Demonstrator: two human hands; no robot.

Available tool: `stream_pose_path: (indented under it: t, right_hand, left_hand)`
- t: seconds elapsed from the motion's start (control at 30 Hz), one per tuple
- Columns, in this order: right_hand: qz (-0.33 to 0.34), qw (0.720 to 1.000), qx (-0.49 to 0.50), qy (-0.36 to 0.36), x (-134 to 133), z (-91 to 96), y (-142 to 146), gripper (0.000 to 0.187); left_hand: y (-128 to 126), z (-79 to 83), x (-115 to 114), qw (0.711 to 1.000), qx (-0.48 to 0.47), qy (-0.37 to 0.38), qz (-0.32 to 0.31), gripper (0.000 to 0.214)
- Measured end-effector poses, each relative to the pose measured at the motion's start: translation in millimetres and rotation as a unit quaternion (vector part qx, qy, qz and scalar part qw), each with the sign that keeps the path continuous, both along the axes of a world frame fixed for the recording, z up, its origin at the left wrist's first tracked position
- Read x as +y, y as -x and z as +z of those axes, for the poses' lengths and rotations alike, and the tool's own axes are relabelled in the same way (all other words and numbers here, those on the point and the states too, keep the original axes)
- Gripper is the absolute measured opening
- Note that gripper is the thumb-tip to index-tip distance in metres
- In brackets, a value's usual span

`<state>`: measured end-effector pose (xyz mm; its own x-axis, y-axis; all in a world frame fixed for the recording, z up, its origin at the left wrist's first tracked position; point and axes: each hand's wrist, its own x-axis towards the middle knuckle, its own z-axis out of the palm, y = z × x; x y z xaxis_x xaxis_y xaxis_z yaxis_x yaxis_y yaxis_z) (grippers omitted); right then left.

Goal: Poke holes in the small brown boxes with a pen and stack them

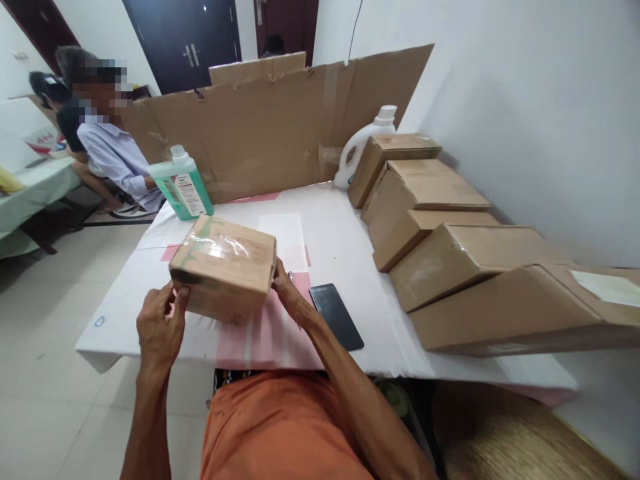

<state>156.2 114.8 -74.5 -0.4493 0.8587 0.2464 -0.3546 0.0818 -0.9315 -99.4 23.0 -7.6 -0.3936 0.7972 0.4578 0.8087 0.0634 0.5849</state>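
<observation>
- In the head view, a tan cardboard box with glossy clear tape and green marks (223,257) is above the near left part of the white-and-pink cloth-covered surface (345,227)
- The left hand (161,319) grips its near left corner, thumb on the near side; the right hand (287,290) is against its right end, so the hold seems meant to steady it from both ends
- A flat black phone-like device (337,317) lies just beside the right forearm, apart from the box
- A row of plain brown cardboard boxes (480,248) lines the wall side, perhaps to leave the middle free; a tall brown cardboard panel (265,133) stands behind, probably as a screen
- A clear bottle of green liquid (183,190) and a white plastic jug (363,143) stand near that panel
- Hidden: the box's underside, so whether it rests or is lifted I cannot tell; some right fingertips are also covered
- A straw-coloured object (510,427) at lower right is blurred and cut off
</observation>
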Motion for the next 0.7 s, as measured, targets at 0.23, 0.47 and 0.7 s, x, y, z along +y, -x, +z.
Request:
stream_pose_path:
  t: [0.23, 0.47, 0.7]
  right_hand:
    - [0.02, 0.998, -0.04, 0.033, 22.6, -26.7, 38.5, 0.103]
    - [0.055, 0.991, -0.032, 0.118, 6.9, -25.2, 19.9, 0.085]
    - [0.031, 0.981, -0.092, 0.166, -54.7, -35.8, -13.2, 0.081]
  left_hand:
    - [26.8, -19.1, 15.2, 0.996, -0.087, 0.029, -0.016, 0.063]
    - [-13.5, -12.2, -26.7, 0.995, -0.083, -0.02, -0.056, 0.052]
    - [-39.4, -19.9, -56.4, 0.94, -0.313, -0.016, -0.135, 0.068]
